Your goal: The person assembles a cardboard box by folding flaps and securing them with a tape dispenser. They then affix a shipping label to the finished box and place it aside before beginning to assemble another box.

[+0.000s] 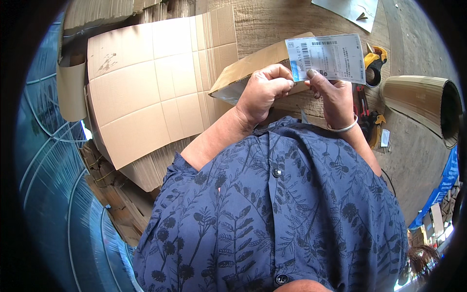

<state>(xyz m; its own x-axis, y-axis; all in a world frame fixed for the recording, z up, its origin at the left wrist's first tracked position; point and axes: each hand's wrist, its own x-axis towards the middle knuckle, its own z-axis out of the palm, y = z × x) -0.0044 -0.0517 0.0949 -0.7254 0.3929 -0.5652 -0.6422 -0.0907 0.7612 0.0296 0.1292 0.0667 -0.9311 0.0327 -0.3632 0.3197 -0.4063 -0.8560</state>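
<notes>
A white shipping label (pixel 335 61) with barcodes and a blue edge is held up in front of me. My right hand (pixel 335 100), a pale bangle at its wrist, pinches the label's lower edge between thumb and fingers. At the label's lower left corner, my left hand (pixel 265 92) is closed, its thumb and curled forefinger pressed together on that corner. Behind both hands lies a narrow brown cardboard box (pixel 253 62), partly covered by the label and my left hand.
Flat creased cardboard sheets (pixel 141 87) are stacked at left, beside blue plastic wrap (pixel 53 194). On the right are a yellow-and-black tape dispenser (pixel 382 54), a red-and-black tool (pixel 362 100), a second yellow-and-black tool (pixel 375 134) and a rolled cardboard tube (pixel 411 100). A white sheet (pixel 348 10) lies farther back.
</notes>
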